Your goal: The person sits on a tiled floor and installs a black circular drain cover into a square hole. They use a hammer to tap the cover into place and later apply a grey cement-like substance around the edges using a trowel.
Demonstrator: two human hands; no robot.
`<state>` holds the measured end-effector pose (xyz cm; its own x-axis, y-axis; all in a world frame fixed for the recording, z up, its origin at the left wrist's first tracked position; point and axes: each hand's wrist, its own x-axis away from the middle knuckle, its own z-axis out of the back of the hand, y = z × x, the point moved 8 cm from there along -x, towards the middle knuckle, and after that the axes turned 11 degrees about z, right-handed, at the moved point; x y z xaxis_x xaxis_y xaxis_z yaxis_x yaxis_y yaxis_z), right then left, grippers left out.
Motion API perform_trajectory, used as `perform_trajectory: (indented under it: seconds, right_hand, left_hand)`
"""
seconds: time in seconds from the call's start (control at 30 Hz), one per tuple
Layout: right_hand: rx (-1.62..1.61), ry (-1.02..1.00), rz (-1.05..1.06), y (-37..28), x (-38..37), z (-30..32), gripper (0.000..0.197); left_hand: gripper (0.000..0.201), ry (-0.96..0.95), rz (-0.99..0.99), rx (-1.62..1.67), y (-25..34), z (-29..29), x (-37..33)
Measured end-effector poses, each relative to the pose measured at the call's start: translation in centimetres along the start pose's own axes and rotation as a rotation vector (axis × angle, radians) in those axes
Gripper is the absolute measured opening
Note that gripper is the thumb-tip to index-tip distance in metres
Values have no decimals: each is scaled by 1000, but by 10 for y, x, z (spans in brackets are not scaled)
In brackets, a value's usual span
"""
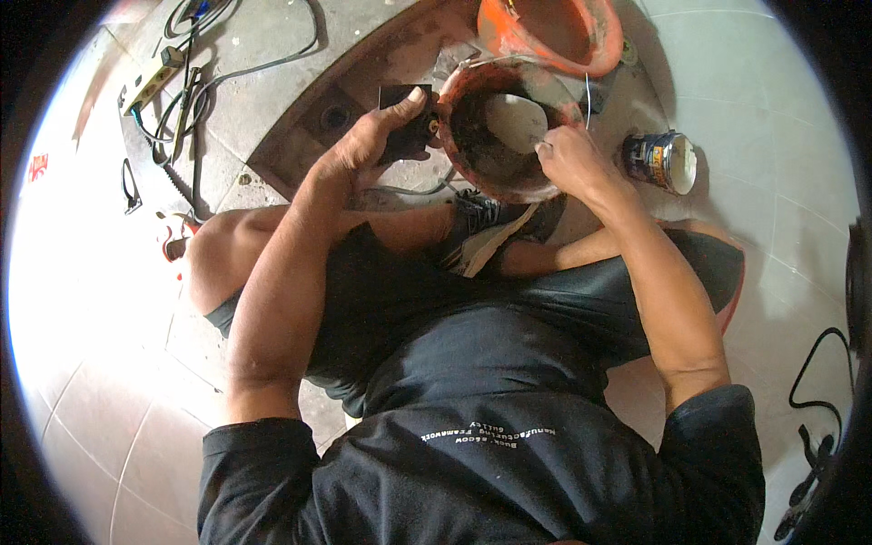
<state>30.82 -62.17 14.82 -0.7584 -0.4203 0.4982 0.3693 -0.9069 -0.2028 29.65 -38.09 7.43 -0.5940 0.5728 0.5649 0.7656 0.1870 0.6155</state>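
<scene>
My left hand [368, 141] is closed round a flat black square-edged piece [396, 98], thumb on top and fingers beneath, just left of a bucket. This reddish, dirt-crusted bucket [459, 159] stands in front of my crossed legs. Inside it shows a pale, rounded patch [516, 123]; whether this is a tool's blade or some paste, I cannot tell. At the bucket's right side my right hand [581, 165] is closed, its fingertips over the opening beside the pale patch. What those fingers grip is not clear.
An orange bucket [495, 27] stands beyond the first. To the right, a dark-labelled can [647, 159] lies tipped. Cables and a power strip [153, 82] lie at far left, near a brown board [295, 136]. A black strap [807, 477] lies at lower right.
</scene>
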Motion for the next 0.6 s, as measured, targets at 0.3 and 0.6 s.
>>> perform_trajectory:
  seconds: [0.3, 0.6]
  right_hand:
    - [-10, 18, -41, -18, 15, 25, 30]
    - [-174, -39, 26, -22, 15, 17, 32]
  left_hand:
    - [59, 1, 6, 10, 0, 0, 3]
    - [64, 3, -3, -24, 1, -1, 7]
